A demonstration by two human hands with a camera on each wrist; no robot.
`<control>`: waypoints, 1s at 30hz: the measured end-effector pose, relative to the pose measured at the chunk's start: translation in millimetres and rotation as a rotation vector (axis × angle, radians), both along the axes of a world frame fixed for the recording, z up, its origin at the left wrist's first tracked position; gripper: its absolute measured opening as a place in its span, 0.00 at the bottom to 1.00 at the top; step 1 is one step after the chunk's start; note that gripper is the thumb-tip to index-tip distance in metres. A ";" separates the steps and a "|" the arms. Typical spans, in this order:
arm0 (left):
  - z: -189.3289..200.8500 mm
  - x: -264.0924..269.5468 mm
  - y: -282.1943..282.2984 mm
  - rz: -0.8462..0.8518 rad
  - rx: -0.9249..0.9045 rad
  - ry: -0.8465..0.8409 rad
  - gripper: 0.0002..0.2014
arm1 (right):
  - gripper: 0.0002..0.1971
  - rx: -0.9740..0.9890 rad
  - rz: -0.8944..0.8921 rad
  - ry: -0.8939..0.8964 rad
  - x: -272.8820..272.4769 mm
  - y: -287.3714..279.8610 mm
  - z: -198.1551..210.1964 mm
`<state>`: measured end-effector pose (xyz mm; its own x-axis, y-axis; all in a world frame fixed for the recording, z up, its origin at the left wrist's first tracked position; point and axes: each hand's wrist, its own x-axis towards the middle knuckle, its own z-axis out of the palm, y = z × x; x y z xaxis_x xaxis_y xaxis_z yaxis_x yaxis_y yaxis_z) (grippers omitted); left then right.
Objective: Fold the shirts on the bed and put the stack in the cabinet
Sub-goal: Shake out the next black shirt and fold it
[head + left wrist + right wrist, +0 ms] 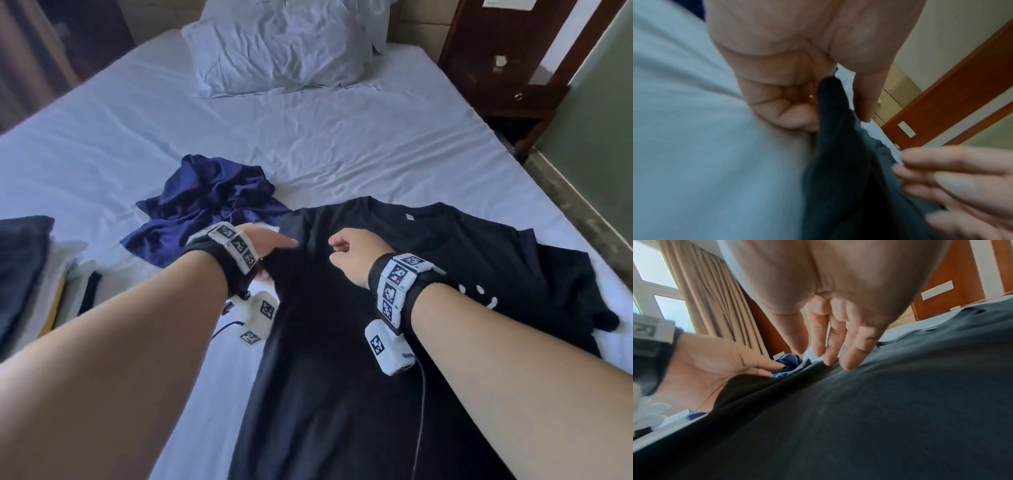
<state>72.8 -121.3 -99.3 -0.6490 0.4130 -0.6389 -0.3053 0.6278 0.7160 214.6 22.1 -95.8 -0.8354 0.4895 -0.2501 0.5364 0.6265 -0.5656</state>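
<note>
Folding black shirt (pixel 342 342) spread flat on bed (pixel 308 144); left hand (pixel 265 245) pinched its left edge between thumb and curled fingers (pixel 797 116), right hand (pixel 349 255) empty, fingers loosely spread above chest. Best: pull fold straight, smooth toward middle

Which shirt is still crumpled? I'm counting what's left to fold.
The blue shirt, bunched up beyond the left hand. The black shirt lies spread flat under both hands.

A black T-shirt (pixel 342 342) lies spread on the white bed (pixel 342 154), its left edge folded inward. Beyond it, a dark blue shirt (pixel 209 205) sits crumpled.
</note>
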 end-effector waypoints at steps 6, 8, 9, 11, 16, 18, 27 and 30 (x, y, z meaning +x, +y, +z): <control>2.5 -23.5 -9.5 0.095 0.352 0.173 0.14 | 0.26 0.046 0.055 -0.002 -47.5 -9.5 2.9; 3.2 -32.3 -30.1 0.200 0.395 0.224 0.09 | 0.29 0.040 0.082 0.001 -61.8 -16.8 -3.5; 1.4 -37.1 -41.9 0.220 0.359 0.247 0.07 | 0.32 0.038 0.108 -0.025 -69.0 -21.8 -8.5; -11.1 -46.5 -60.0 0.174 0.162 0.319 0.15 | 0.40 0.055 0.155 -0.161 -79.7 -32.7 -21.6; -29.6 -46.0 -77.2 0.003 -0.231 0.496 0.21 | 0.56 0.248 0.227 -0.375 -87.1 -49.7 -44.2; -30.7 -42.6 -79.0 0.006 -0.250 0.489 0.20 | 0.60 0.280 0.234 -0.403 -91.0 -52.8 -47.4; 14.7 -10.2 -56.1 -0.134 0.014 0.621 0.09 | 0.29 -0.122 -0.074 0.120 -77.0 -42.3 -15.3; 35.3 14.4 -35.6 -0.339 0.089 0.710 0.11 | 0.26 -0.859 -0.608 0.398 -49.8 -28.4 -6.3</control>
